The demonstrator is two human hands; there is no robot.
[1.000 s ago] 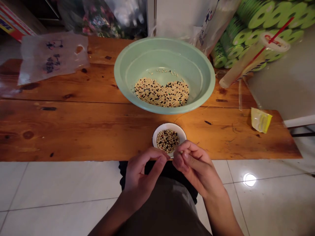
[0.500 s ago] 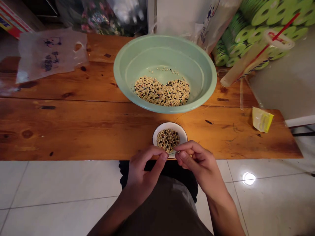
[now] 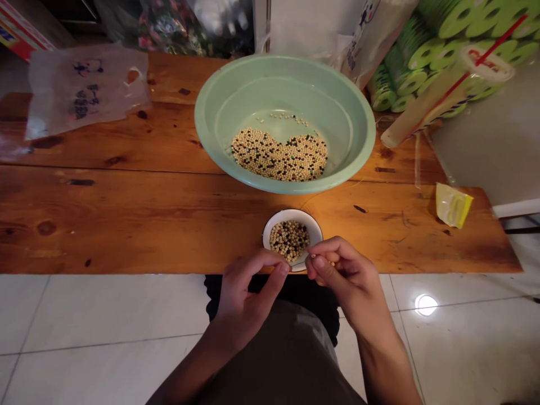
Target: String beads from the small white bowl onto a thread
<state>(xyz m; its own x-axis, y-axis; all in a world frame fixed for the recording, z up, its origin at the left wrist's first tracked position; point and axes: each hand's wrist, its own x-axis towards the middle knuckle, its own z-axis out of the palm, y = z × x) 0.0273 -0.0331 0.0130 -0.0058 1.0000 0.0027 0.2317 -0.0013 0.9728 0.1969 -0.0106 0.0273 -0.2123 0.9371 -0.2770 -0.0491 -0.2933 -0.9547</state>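
A small white bowl [image 3: 312, 226] of cream and dark beads stands at the near edge of the wooden table [image 3: 147, 214]. My left hand [image 3: 247, 292] hovers just below its left rim, thumb and forefinger pinched together; what they hold is too small to see. My right hand [image 3: 343, 275] is curled beside the bowl's right rim, its fingertips pinched on a tiny bead. Behind the bowl sits a large mint-green basin [image 3: 354, 118] with a heap of the same beads on its near side.
A printed plastic bag [image 3: 84, 93] lies at the table's back left. A plastic cup with a red straw [image 3: 447, 95] lies tipped at the back right beside stacked green rolls [image 3: 426, 50]. A yellow wrapper [image 3: 453, 205] sits near the right edge. White floor tiles lie below.
Both hands stayed at the small bowl's near rim. My right hand's fingertips shifted slightly right and apart from the left. The view tilted a little.
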